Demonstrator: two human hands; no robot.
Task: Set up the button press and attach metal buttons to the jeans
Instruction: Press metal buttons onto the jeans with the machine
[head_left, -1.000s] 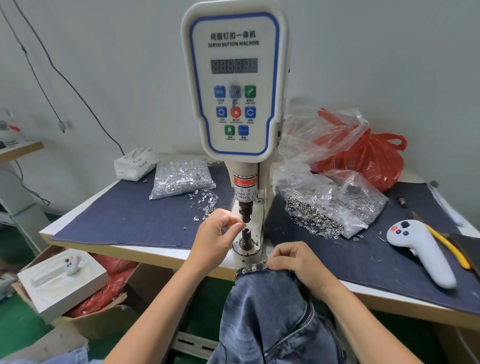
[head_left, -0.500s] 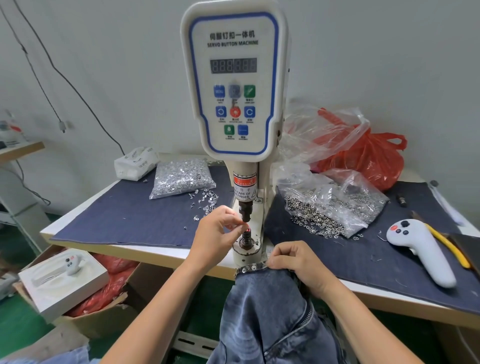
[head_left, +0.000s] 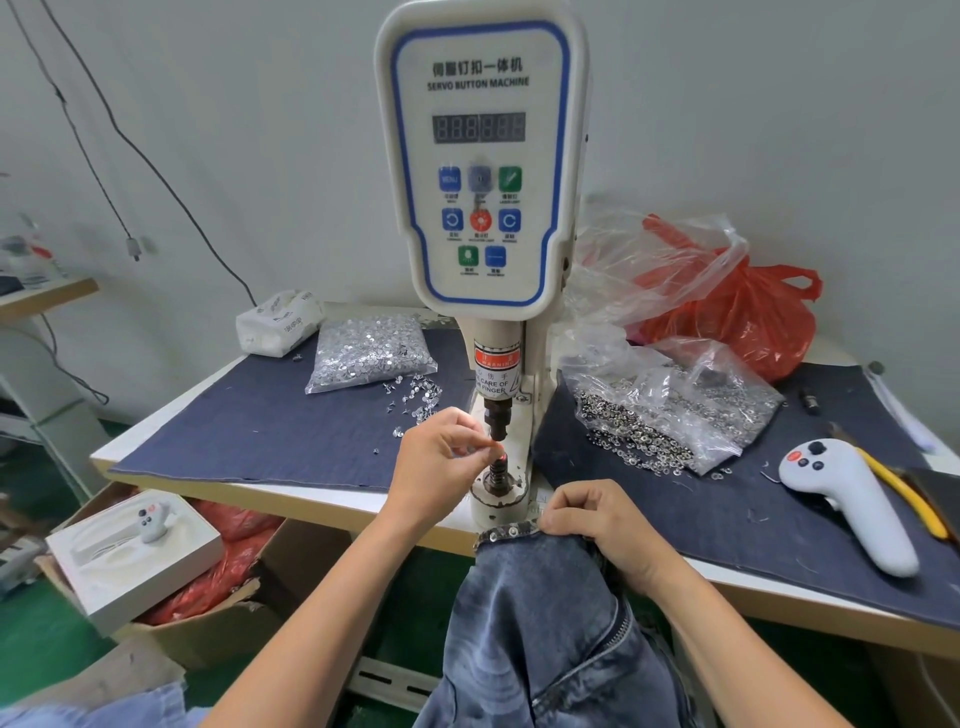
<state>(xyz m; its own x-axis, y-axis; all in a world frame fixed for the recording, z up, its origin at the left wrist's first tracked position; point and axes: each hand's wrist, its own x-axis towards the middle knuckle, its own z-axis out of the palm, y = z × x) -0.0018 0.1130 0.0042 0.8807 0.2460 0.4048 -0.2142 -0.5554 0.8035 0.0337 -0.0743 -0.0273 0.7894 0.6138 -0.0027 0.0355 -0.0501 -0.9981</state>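
Head view: the left hand (head_left: 441, 457) has its fingertips pinched together on something too small to make out, probably a button part, right at the gap between the upper punch (head_left: 497, 415) and the lower die (head_left: 497, 475) of the button press (head_left: 480, 156). A second ago that hand hung a little higher and to the left of the die; since then it has moved in and down, so the pinch now sits just above the die's red-tipped post. That suggests the part is being seated in the press, with no fabric yet between the tools. The right hand (head_left: 605, 525) has stayed put, fingers curled round the jeans (head_left: 535, 613) at the waistband, which lies over the front edge of the bench (head_left: 322, 501), just in front of the press base. Farther out on the dark mat, a bag of silver tacks (head_left: 371, 348) lies to the left of the press and a bag of ring-shaped button pieces (head_left: 675, 410) to the right, both spilling loose pieces.
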